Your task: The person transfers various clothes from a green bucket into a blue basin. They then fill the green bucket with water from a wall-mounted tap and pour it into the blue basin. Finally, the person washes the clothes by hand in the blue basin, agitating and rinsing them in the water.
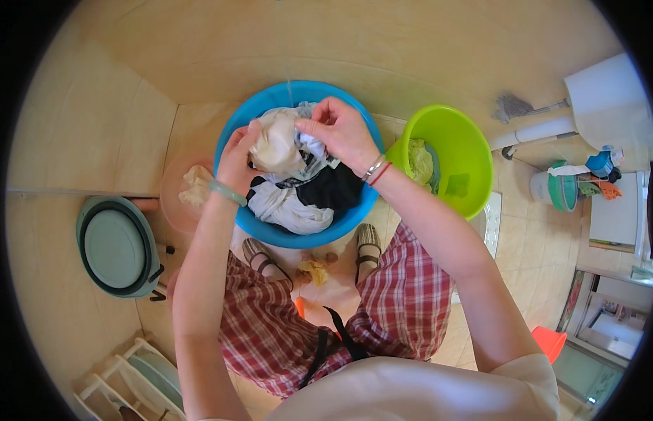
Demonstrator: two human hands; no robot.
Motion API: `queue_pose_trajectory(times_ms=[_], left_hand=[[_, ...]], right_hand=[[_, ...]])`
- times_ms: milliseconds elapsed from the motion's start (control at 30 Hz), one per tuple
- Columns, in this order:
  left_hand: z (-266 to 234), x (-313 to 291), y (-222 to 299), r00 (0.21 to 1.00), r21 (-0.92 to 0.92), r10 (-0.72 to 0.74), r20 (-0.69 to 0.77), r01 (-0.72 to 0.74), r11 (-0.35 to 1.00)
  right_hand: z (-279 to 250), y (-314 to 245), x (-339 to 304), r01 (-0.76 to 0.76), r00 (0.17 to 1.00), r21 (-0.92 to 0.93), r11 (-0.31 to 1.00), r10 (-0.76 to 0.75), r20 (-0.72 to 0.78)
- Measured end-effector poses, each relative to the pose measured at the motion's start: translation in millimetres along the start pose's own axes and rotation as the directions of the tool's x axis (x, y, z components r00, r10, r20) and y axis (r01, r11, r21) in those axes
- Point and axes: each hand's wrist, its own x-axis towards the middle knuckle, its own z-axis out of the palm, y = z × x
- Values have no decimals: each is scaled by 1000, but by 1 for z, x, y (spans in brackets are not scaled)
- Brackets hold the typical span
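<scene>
A piece of cream cloth (pixel 276 140) is stretched between my two hands, above a round blue basin (pixel 370 200). My left hand (pixel 235 161), with a pale green bangle at the wrist, grips its left side. With thumb and fingers pinched, my right hand (pixel 347 133) holds the upper right edge; a silver bangle and a red string circle that wrist. What kind of garment the cloth is I cannot tell. Below it in the basin lie a crumpled white garment (pixel 291 209), a black one (pixel 337 188) and some grey and checked fabric.
To the right stands a lime green bucket (pixel 470 151) with yellowish cloth (pixel 420 163) inside. A pink basin (pixel 173 210) holding cream cloth (pixel 195 186) is at the left, near a grey-green collapsible basin (pixel 114 238). Yellowish cloth (pixel 314 271) lies between my feet. A wall rises behind the blue basin.
</scene>
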Motion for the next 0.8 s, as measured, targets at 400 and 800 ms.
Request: queue_pose_trajectory(times_ms=[400,800], left_hand=[[0,2,16,986,91,148,-79,-140,986],[44,32,9,895,212,445,-34,-429,878]], right_hand=[[-3,54,4,-82,927,-234,969,160,338],[-40,67,35,-210,978,-9,978,210,15]])
